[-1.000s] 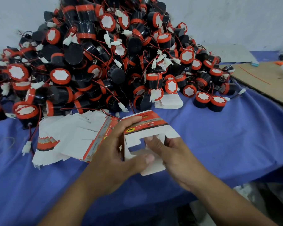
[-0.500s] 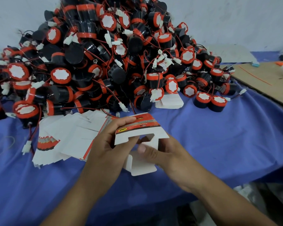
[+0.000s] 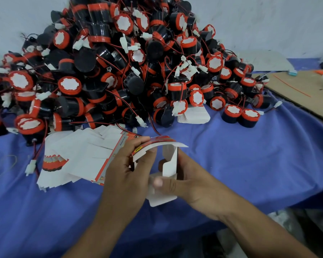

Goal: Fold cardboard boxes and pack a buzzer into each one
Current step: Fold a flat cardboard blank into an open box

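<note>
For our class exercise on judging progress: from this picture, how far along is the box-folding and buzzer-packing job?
Done: no folded, packed box shows anywhere. In hand: the left hand and right hand hold one box, flaps open, part-folded, no buzzer seen inside. Left: the heap of loose buzzers and the flat box blanks beside it, so nearly everything.

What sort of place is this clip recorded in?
Probably a small packing workshop: a large heap of black-and-red buzzers on a blue-covered table, a pile of flat cartons beside it, and the left hand and right hand folding one carton.
</note>
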Demonstrator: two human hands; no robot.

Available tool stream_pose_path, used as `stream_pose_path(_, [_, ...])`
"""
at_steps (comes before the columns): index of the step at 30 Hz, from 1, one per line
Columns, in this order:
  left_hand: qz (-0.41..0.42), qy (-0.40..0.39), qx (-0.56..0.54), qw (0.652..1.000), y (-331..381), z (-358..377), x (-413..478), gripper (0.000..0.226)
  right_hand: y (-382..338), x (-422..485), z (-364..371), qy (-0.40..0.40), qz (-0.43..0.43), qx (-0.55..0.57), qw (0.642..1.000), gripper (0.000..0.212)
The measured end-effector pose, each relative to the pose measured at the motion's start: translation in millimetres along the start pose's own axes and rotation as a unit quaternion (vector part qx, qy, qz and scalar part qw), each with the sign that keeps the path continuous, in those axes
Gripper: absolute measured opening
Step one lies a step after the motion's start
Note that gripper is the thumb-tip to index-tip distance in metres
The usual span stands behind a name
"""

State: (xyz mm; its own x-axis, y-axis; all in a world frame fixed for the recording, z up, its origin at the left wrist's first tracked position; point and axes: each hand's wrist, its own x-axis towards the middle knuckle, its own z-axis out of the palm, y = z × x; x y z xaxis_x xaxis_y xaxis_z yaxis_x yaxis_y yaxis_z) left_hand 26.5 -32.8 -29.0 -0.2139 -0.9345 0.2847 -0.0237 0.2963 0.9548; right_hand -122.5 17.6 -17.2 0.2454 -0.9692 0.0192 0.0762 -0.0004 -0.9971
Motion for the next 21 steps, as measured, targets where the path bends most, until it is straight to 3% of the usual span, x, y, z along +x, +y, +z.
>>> stream_pose_path(2, [0.005, -0.008, 0.004, 1.0, -1, 2, -1, 0.019, 2, 1, -1, 0.018, 0.008, 0.0, 1.0, 0.043])
stream_pose_path(10, [-0.026, -0.199, -0.111, 0.973, -5, -9, 2, 0.052, 1, -2, -12, 0.061, -0.004, -0.02, 0.998, 0.034])
stream_pose_path(15, [0.01, -0.275, -0.023, 0.961, 0, -18, 4, 0.065, 3, -3, -16, 0.098, -0.002, -0.06, 0.993, 0.036])
stream_pose_path(21, [-0.014, -0.262, -0.039, 0.964, -3, -14, 3, 0.053, 6, -2, -17, 0.094, 0.015, -0.069, 0.993, 0.037])
